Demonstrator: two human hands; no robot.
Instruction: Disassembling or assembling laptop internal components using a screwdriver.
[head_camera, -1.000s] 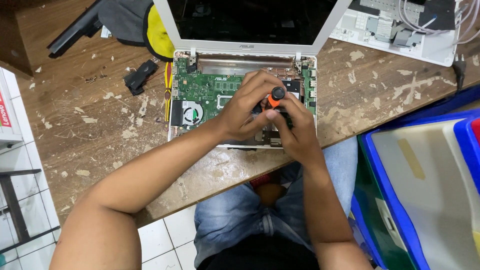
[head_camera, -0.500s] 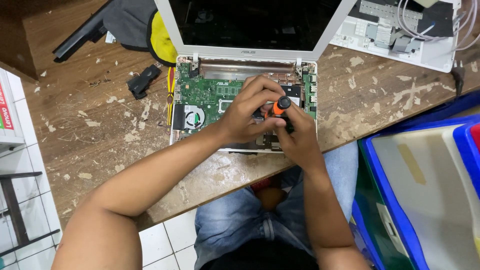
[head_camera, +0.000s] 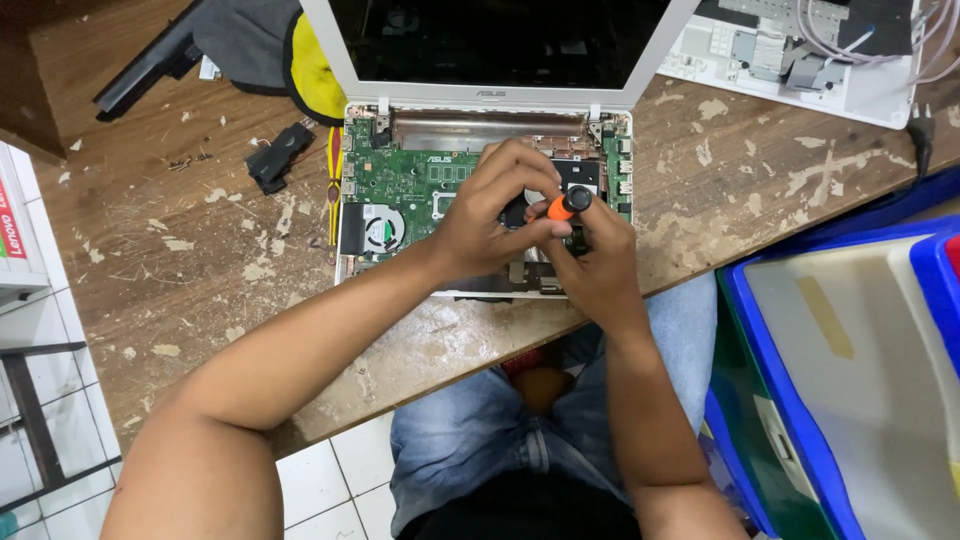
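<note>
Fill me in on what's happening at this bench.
A seated person works on an opened laptop whose keyboard cover is off, baring the green board and fan. Both hands meet over its right side: the right hand holds an orange-and-black screwdriver upright, and the left hand steadies it from beside. A black battery lies on the worn wooden table.

Bare forearms, no sleeves visible; faded blue jeans (head_camera: 470, 440); dark top at waist.

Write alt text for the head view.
Both hands, left hand and right hand, hold an orange-and-black screwdriver upright over an opened white laptop, its green circuit board and fan exposed, on a worn wooden table.
</note>
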